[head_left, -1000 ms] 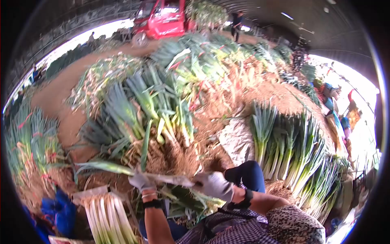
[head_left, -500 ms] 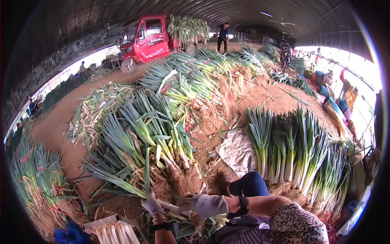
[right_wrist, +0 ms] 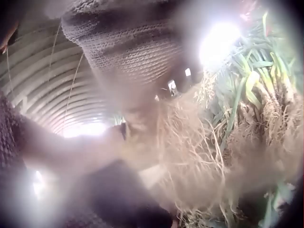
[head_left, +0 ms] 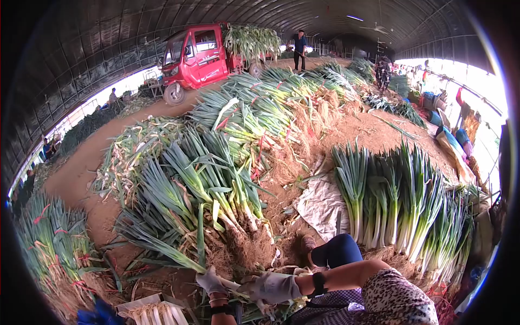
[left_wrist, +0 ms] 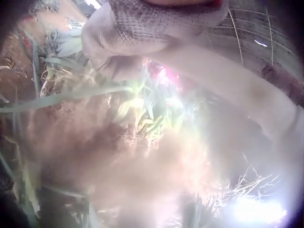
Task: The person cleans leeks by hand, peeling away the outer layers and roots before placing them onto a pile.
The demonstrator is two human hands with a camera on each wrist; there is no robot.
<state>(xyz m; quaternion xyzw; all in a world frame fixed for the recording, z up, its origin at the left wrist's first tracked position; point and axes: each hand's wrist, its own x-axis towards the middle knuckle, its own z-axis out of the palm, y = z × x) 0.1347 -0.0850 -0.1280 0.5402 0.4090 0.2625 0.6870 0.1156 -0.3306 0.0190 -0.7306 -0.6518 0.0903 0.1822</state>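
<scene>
gripping one long leek (head_left: 179, 254) low at the front of the head view, both gloved hands meet just in front of the person's knee (head_left: 338, 250). at the far left a bundle of leeks (head_left: 51, 238) lies on the dirt floor (head_left: 76, 168), and trimmed white stalks (head_left: 149, 313) sit at the bottom edge. the left hand (head_left: 212, 283) has its fingers curled round the leek's pale stalk, the green leaf running up and left from it. just beside it, the right hand (head_left: 270, 287) also grasps the stalk at its rooty end, fingers clenched on it. behind the hands a big heap of leeks (head_left: 211, 173) lies with roots toward the person. to the right, upright leeks (head_left: 401, 200) stand in a row beside a pale sack (head_left: 319, 203). the wrist views are too blurred to add detail.
</scene>
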